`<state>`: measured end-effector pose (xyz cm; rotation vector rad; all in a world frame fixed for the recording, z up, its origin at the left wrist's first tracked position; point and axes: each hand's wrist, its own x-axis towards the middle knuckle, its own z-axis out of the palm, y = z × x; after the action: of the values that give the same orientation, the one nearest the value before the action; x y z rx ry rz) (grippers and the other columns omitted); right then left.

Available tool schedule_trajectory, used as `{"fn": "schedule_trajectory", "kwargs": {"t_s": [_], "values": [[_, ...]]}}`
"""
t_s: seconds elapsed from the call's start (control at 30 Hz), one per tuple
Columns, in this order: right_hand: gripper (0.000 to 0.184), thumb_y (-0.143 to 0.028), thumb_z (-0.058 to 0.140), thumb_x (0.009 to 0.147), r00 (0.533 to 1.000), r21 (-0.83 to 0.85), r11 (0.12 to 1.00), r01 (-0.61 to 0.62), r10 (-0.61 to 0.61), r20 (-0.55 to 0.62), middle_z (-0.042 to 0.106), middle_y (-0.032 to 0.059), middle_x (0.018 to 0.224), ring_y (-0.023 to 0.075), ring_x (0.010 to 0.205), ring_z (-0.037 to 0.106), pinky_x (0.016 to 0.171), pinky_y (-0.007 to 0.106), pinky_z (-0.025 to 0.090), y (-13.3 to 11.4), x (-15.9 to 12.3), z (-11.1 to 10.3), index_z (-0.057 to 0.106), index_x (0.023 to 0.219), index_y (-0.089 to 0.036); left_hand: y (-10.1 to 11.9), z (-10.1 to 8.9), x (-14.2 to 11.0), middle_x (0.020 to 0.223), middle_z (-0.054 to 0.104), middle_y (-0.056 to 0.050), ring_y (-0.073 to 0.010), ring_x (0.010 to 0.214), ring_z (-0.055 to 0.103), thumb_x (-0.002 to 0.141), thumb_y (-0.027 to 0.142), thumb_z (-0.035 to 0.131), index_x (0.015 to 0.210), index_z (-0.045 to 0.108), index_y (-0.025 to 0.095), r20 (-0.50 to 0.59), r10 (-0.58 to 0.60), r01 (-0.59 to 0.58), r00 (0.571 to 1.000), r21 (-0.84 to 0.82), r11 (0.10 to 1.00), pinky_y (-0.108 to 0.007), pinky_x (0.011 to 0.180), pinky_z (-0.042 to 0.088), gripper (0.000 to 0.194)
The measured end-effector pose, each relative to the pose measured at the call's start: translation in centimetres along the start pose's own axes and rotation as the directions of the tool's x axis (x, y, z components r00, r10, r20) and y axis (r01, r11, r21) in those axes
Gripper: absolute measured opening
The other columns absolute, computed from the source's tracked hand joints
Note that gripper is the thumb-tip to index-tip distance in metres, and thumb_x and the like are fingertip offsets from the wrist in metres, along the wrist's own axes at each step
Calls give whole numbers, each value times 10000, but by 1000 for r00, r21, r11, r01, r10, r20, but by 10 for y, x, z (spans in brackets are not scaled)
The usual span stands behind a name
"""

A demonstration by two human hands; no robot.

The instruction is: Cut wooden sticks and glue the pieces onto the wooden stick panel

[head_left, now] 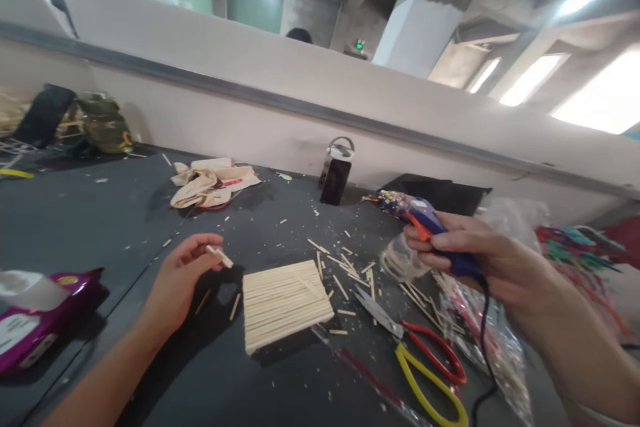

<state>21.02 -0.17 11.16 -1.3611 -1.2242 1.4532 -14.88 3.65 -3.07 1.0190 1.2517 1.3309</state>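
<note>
In my right hand [460, 247] is a blue glue gun [425, 217] with an orange trigger, its glue-crusted nozzle pointing left above the table. Short pale wooden stick pieces [220, 256] are pinched between the fingers of my left hand [187, 273]. Between the hands lies a flat panel of wooden sticks [283, 303] set side by side, with a small loose piece resting on its top. Scissors [395, 327] with one red and one yellow handle lie partly open right of the panel. Cut sticks [350, 269] are scattered behind them.
A crumpled beige cloth [213, 183] sits at the back left. A phone [336, 181] leans on a bottle [341, 145] by the partition. Plastic bags [493, 340] lie under my right arm, where the gun's cord [485, 347] hangs. A purple tissue pack [50, 320] is at left.
</note>
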Motion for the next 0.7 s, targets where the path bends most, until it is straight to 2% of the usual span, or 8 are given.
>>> {"fn": "schedule_trajectory", "kwargs": {"t_s": [0.1,0.17,0.27,0.37,0.43,0.57,0.7], "values": [[153,-195,644,659,1000,-27,999,-18,18,18,595,7,700,67,489,449,414,178,348,-6,-3,-10,633,810,-171,1,1,0,664,653,37,-145,636,578,646,291,746,892,661,212,-1,-4,4,1000,11,1000,-244,619,428,272],[169,-203,623,664,998,-44,998,-46,49,51,610,15,707,70,492,477,414,177,347,-7,-3,-5,660,824,-160,2,1,0,666,658,37,-142,622,577,635,289,751,893,660,206,6,-8,8,1000,0,1000,-244,612,431,286],[214,-268,616,698,995,-82,996,-47,54,88,632,31,713,83,488,512,387,182,332,-11,-6,17,687,865,-154,0,0,0,658,659,35,-141,621,594,645,267,738,906,644,195,12,-12,13,1000,-39,999,-247,626,440,287],[206,-322,614,735,991,-108,994,13,2,137,644,37,702,84,456,507,360,185,338,-18,-9,45,694,835,-160,-1,-1,-1,649,663,29,-168,727,653,684,246,714,925,632,199,39,-25,28,999,-85,996,-253,697,461,258],[205,-338,614,756,989,-136,989,49,-29,143,646,44,693,84,455,503,360,186,370,-23,-9,62,694,795,-154,-2,-1,0,637,664,24,-186,803,674,690,225,712,924,629,196,76,-60,72,995,-172,982,-246,711,469,250],[239,-361,613,797,990,-223,965,137,-126,63,652,53,693,83,485,522,384,172,419,-31,3,80,674,753,-134,-2,-2,1,639,678,3,-207,825,692,618,164,718,866,623,171,129,-122,160,984,-345,925,-241,691,491,266],[215,-352,599,811,952,-345,903,255,-297,-73,653,36,676,67,443,495,375,172,411,-43,20,67,619,734,-152,2,0,0,656,681,-13,-230,826,701,593,153,710,840,634,160,218,-146,224,965,-399,889,-315,787,515,258]]}}
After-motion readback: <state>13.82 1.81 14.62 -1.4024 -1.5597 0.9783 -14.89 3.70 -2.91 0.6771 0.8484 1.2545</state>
